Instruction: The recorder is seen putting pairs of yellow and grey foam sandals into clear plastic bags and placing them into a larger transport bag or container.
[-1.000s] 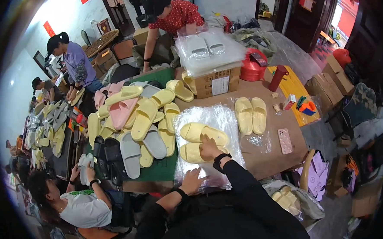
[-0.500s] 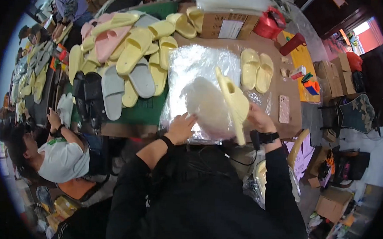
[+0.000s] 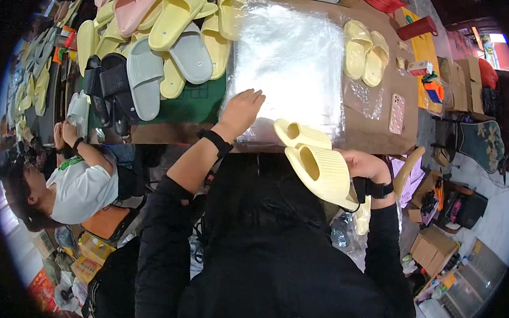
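A pair of pale yellow slide slippers [image 3: 322, 165] is gripped in my right hand [image 3: 362, 164], held tilted over the table's front edge. One slipper lies partly behind the other, and my fingers are partly hidden behind them. My left hand [image 3: 242, 111] rests on the left part of a stack of clear plastic bags [image 3: 288, 63], its fingers stretched out and holding nothing. To the right of the stack, another pair of yellow slippers [image 3: 365, 52] lies on the table, apparently in a clear bag.
At the left, a heap of yellow, pink, grey and black slippers [image 3: 175, 16] covers the green mat [image 3: 197, 101]. A phone [image 3: 397, 113], a red cylinder [image 3: 417, 28] and an orange tape dispenser [image 3: 434, 92] lie at the right. A co-worker [image 3: 83, 187] sits at the left.
My right hand has brought the slippers down toward me, off the middle of the bags, and turned them so both show. The view has shifted. My left hand stays on the bags.
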A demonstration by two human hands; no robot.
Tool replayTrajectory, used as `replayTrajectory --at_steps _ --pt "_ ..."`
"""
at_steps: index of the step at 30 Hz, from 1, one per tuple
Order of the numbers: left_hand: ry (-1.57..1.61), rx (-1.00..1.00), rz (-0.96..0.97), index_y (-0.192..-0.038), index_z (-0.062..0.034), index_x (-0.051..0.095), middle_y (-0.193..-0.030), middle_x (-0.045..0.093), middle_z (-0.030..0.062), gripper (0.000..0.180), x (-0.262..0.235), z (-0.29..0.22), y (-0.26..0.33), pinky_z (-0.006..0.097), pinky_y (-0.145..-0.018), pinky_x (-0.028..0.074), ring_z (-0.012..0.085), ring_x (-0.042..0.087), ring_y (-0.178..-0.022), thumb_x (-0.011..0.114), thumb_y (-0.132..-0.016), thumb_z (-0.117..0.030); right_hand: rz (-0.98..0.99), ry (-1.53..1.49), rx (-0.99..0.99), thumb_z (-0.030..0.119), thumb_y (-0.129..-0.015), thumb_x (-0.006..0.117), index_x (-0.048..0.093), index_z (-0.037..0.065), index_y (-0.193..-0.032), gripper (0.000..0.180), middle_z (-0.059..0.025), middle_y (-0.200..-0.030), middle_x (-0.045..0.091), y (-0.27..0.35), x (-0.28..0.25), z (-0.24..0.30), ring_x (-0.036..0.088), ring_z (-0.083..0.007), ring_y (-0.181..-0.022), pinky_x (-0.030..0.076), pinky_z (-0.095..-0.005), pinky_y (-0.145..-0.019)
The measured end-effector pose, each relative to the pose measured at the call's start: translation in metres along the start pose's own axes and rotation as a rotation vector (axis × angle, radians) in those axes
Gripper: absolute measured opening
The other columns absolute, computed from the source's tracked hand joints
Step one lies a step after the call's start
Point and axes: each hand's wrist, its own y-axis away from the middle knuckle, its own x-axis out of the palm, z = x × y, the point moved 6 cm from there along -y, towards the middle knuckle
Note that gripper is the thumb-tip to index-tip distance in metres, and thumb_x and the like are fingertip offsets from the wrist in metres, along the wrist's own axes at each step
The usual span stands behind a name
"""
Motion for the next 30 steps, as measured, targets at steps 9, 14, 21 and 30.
replayTrajectory --at_steps 9,14,21,30 --pt "0.350 -0.243 -0.052 -0.080 -0.0037 0.061 -0.080 0.059 0.0081 0.008 -0.010 0.011 0.004 0.036 -0.070 0.043 0.0275 0.054 -0.078 0.058 -0.078 -0.011 0.033 0.154 0.035 0.009 -0.069 0.070 0.048 -0.003 -0.119 0.055 -0.0120 -0.127 0.044 -0.011 0.020 0.004 0.037 -0.0212 -0.118 0.027 -0.0328 -0.100" --pt "0.415 -0.174 -0.051 -0.095 -0.0037 0.064 -0.093 0.063 0.0128 0.017 -0.004 0.021 0.001 0.034 -0.079 0.045 0.0273 0.058 -0.089 0.055 -0.082 -0.011 0.025 0.231 -0.003 0.003 -0.071 0.065 0.053 0.001 -0.115 0.045 -0.0123 -0.124 0.049 -0.036 0.041 0.023 0.046 -0.0177 -0.111 0.034 -0.0308 -0.096" --pt "0.767 -0.461 0.100 -0.108 -0.0043 0.058 -0.100 0.060 0.0176 0.026 -0.003 0.038 -0.005 0.041 -0.087 0.040 0.0338 0.054 -0.096 0.047 -0.085 -0.008 -0.469 0.349 -0.177 0.001 -0.071 0.060 0.057 -0.001 -0.103 0.032 -0.0136 -0.114 0.053 -0.057 0.032 0.026 0.050 -0.0270 -0.105 0.038 -0.0324 -0.089" --pt "0.270 0.054 0.036 -0.122 -0.0156 0.048 -0.126 0.045 0.0110 0.047 -0.014 -0.030 -0.010 0.048 -0.098 0.028 0.0336 0.037 -0.119 0.051 -0.076 -0.009 -1.279 1.177 -0.176 0.015 -0.067 0.061 0.057 0.002 -0.073 0.014 -0.0140 -0.096 0.051 -0.064 0.034 0.038 0.044 -0.0325 -0.103 0.032 -0.0456 -0.089"
